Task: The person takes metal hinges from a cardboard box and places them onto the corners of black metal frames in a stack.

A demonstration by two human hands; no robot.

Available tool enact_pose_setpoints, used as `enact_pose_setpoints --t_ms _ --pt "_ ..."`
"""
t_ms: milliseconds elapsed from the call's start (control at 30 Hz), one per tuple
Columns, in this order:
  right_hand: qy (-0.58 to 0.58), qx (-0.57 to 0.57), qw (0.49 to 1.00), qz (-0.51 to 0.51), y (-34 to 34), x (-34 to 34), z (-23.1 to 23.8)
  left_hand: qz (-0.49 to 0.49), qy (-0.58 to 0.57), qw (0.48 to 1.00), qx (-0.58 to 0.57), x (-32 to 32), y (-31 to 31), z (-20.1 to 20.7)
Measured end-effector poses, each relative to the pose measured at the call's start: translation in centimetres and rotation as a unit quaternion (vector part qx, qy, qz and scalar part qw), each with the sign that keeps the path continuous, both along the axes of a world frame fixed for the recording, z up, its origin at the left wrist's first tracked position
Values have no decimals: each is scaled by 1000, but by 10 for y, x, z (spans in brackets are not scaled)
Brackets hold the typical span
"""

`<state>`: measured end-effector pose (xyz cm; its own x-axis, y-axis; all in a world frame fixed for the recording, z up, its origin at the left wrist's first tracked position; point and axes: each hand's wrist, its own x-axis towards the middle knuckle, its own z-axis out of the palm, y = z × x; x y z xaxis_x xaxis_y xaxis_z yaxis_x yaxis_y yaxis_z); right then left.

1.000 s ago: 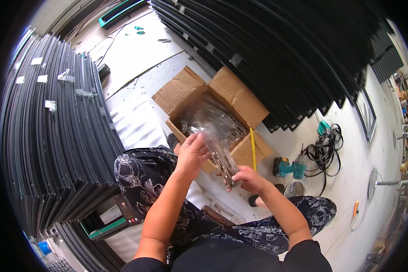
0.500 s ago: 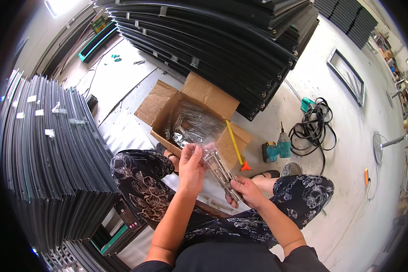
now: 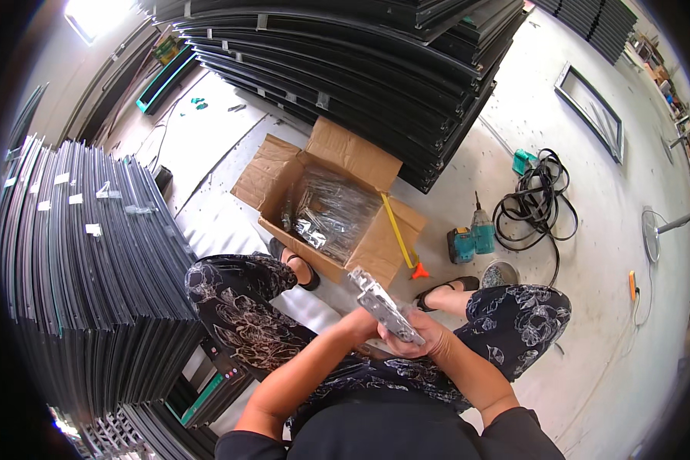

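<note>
A long silver metal hinge, like a window stay (image 3: 383, 303), is tilted across the space in front of my lap. Its far end points up toward the carton. My right hand (image 3: 423, 339) is closed around its near end. My left hand (image 3: 363, 325) presses against its left side, with the fingers partly hidden behind it. Beyond my hands an open cardboard box (image 3: 395, 247) stands on the floor between my feet. Clear plastic bags with metal parts (image 3: 333, 211) fill it.
A yellow tape measure strip (image 3: 396, 230) with an orange end lies along the box flap. To the right are a teal cordless drill (image 3: 481, 230), a coiled black cable (image 3: 537, 203) and a metal tin (image 3: 500, 274). Black frame profiles are stacked at left (image 3: 92, 253) and behind the box (image 3: 376, 84).
The clear wrapping around the metal hinge no longer shows. My left hand has come down and right, beside my right hand. The hinge has turned and sits a little lower.
</note>
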<state>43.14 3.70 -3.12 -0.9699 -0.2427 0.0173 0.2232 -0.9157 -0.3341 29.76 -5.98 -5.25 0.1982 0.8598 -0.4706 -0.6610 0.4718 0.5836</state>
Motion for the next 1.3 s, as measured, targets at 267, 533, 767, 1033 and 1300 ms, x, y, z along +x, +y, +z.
enact_pose_setpoints --t_ms 267,533,767,1033,1300 --pt "-219 275 934 -67 -5 -8 14 365 18 930 46 -34 -12 70" --pt "-233 248 937 -73 -17 -16 9 417 -45 908 15 -21 -18 32" --pt "-267 295 911 -109 -17 -19 17 536 -117 834 -55 -44 -26 22" --pt "-262 512 813 -97 -31 -29 26 527 -93 844 -32 -60 -38 22" --pt "-141 866 424 -224 -29 19 32 621 -122 773 -30 -94 -39 35"
